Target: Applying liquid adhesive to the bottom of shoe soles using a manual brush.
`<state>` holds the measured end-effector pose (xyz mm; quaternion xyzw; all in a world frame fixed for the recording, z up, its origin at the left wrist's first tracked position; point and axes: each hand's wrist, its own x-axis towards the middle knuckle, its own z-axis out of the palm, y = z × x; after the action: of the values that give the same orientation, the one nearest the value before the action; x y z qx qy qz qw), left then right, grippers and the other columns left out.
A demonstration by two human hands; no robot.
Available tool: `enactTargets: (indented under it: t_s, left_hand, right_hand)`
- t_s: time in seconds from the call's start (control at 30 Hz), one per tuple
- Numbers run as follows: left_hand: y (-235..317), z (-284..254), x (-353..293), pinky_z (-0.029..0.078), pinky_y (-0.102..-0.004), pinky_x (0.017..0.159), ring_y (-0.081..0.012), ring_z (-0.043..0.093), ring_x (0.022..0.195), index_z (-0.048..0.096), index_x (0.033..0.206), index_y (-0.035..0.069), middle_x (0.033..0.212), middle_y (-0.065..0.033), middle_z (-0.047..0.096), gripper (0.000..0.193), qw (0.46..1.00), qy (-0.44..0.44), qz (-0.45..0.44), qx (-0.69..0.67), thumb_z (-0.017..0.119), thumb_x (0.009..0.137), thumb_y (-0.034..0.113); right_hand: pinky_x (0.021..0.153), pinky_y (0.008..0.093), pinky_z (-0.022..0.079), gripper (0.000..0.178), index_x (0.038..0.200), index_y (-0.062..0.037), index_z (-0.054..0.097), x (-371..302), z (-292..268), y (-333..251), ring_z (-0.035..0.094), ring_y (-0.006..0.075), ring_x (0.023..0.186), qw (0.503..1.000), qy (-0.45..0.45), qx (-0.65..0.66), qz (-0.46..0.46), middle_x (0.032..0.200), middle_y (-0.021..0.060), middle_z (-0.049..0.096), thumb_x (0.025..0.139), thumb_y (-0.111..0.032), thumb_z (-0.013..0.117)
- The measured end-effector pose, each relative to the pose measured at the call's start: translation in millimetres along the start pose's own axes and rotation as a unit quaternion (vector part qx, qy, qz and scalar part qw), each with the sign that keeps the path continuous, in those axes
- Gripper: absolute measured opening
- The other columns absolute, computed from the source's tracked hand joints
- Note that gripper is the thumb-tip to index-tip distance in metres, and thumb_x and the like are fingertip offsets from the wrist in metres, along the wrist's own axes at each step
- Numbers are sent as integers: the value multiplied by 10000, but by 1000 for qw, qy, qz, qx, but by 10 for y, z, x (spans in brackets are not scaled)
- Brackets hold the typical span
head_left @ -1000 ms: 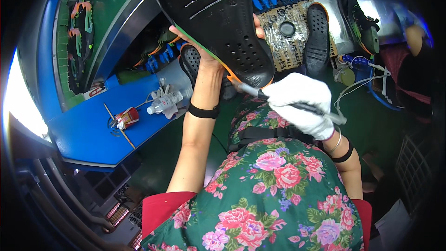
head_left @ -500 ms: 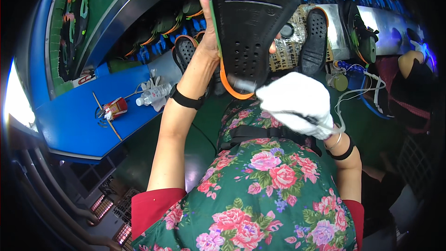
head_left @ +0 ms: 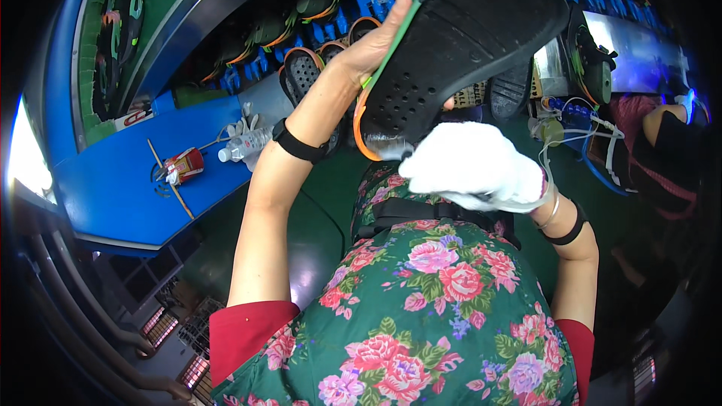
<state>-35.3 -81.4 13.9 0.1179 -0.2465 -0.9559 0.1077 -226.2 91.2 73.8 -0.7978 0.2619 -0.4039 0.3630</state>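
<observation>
Sole (head_left: pixel 451 60) w/ L hand (head_left: pixel 367 54) prob. underneath

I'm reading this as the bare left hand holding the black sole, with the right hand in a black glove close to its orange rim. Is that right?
Not quite: the glove on the right hand is white, not black, as the head view shows. The rest stands: the bare left hand holds the black sole, and the right hand is close to its orange rim.
</observation>
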Motion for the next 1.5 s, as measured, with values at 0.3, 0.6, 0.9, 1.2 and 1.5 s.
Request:
enactTargets:
  t_s: [0.3,0.6,0.9,1.2,1.5]
  left_hand:
    - [58,194,165,662,-471,776,-376,771,865,561,1360,-51,1073,-263,736,990,978,54,-135,148,287,973,819]
    - [-687,-567,-416,566,-502,1006,-355,680,1165,495,1501,-8,1346,-187,672,729,974,10,123,-189,395,1080,578]
    - [-627,399,-192,521,-538,1075,-394,628,1270,529,1432,-81,1361,-243,649,629,971,226,82,-11,483,1077,435]
    - [-723,418,-527,559,-576,1004,-355,682,1172,518,1470,21,1356,-169,669,701,918,322,180,-145,483,1050,581]
    - [-982,432,-381,401,-507,1176,-336,564,1306,341,1604,37,1530,-230,482,1080,956,105,235,-142,524,874,811]
  right_hand:
    - [899,383,574,291,1197,-127,766,-19,-218,-20,734,269,1008,997,-58,45,10,1162,77,768,909,-111,723]
    - [891,366,570,179,1051,-25,791,153,-386,-121,738,259,968,942,291,111,122,1042,128,780,877,-37,753]
    - [859,426,572,228,1079,-70,767,194,-735,-104,707,324,954,973,225,-43,42,1068,108,761,854,-109,756]
    - [821,374,577,296,1171,-72,755,80,-419,-437,708,258,912,943,266,-188,69,1091,78,761,880,-117,781]
    - [767,354,601,233,1013,-41,796,305,-464,-644,753,252,862,921,302,-237,63,1001,115,791,787,-3,841]
